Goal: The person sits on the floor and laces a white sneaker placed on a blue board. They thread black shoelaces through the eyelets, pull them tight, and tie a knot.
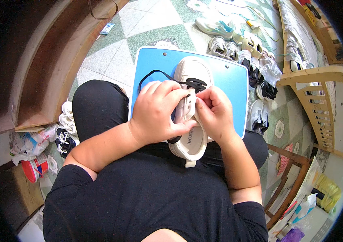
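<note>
A white sneaker (193, 68) lies with its toe pointing away from me on a small blue-topped table (230, 87), its heel hanging over the near edge. My left hand (156, 112) grips the eyelet flap between thumb and fingers. At the flap's inner edge, the thumb and forefinger of my right hand (216, 113) are pinched together; whether a lace end is between them is hidden. A black shoelace (156, 71) runs through the eyelets nearest the toe and loops out to the left, passing behind my left hand. Black shows in one eyelet beside my left forefinger.
Several pairs of shoes (251, 45) line the tiled floor to the right, beside a wooden slatted rail (313, 112). More shoes (64, 140), plastic bags (34, 142) and a red tub (30, 171) sit at the left. A brown wooden frame (290, 187) stands at lower right.
</note>
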`<move>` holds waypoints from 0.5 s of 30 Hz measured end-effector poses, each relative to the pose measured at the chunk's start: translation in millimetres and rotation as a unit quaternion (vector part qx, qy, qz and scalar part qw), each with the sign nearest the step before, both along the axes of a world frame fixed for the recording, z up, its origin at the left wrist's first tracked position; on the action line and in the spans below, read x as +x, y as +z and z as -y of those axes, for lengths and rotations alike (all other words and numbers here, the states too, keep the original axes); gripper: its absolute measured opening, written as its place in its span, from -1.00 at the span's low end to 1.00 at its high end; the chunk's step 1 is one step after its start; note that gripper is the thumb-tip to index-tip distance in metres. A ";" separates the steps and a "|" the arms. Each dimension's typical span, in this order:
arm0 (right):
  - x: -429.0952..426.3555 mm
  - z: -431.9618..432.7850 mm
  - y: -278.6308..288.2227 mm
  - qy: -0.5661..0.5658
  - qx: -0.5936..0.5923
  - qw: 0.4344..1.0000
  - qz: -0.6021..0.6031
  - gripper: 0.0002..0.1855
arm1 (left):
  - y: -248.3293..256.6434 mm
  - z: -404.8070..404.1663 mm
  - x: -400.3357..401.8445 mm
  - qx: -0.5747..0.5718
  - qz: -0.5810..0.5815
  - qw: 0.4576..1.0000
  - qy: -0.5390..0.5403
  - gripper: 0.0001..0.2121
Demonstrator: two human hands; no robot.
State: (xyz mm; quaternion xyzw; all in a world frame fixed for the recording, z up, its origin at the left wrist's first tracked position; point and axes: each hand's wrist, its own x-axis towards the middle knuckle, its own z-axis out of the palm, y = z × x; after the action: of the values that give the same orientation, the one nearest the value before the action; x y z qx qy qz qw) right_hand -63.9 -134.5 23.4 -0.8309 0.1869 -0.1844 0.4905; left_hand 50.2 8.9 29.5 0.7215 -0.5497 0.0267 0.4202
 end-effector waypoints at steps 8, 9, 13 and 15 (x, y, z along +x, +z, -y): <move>-13.1 17.0 17.8 0.039 -0.115 0.992 0.025 -0.90 | -4.0 1.8 -11.8 0.018 0.060 0.998 0.024 -0.65; -15.4 20.4 23.2 0.048 -0.161 0.985 0.032 -0.90 | -4.1 2.5 -12.3 0.009 0.067 0.997 0.025 -0.65; -31.2 33.7 53.4 0.032 -0.191 0.980 0.048 -0.89 | -2.6 0.2 -14.3 0.013 0.078 0.996 0.038 -0.66; -49.8 55.3 54.7 0.055 -0.144 0.983 0.099 -0.88 | -2.3 1.0 -14.8 0.011 0.074 0.997 0.030 -0.65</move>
State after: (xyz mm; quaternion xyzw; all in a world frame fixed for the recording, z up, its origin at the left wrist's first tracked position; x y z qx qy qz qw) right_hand -113.7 -189.8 78.2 -0.8795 0.0631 -0.2639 0.3909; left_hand 35.4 7.9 27.3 0.7384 -0.5576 0.0865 0.3693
